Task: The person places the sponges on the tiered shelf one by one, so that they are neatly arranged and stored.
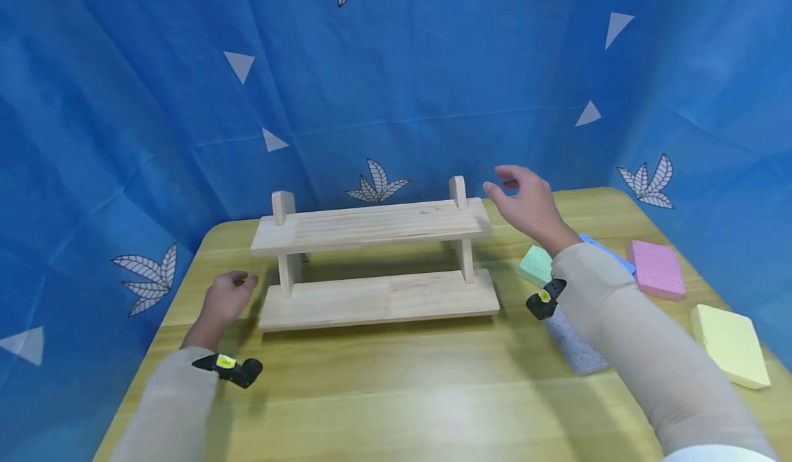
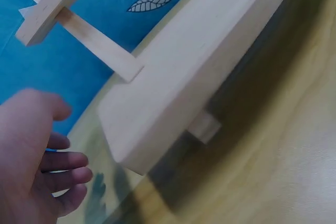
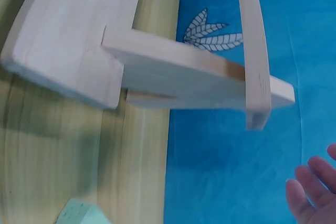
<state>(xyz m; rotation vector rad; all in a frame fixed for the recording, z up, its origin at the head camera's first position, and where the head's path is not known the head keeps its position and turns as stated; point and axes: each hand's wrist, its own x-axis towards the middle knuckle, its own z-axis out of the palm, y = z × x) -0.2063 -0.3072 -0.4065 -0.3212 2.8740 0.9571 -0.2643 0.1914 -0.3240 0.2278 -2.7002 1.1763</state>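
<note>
A two-tier wooden shelf (image 1: 377,300) stands upright on the table, its upper board held by two side supports that poke up above it. My left hand (image 1: 227,299) hovers just off the left end of the lower board, fingers loosely bent and holding nothing. In the left wrist view a gap shows between the left hand (image 2: 37,156) and the shelf (image 2: 163,87). Past the upper board's right end is my right hand (image 1: 522,199), raised with thumb and fingers apart. The right wrist view shows the right hand (image 3: 315,187) apart from the shelf (image 3: 184,69).
To the right lie several sponge-like blocks: green (image 1: 535,265), pink (image 1: 657,269), yellow (image 1: 730,345), grey-purple (image 1: 575,342) and a partly hidden blue one (image 1: 609,252). Blue patterned cloth (image 1: 433,56) hangs behind the wooden table (image 1: 396,393).
</note>
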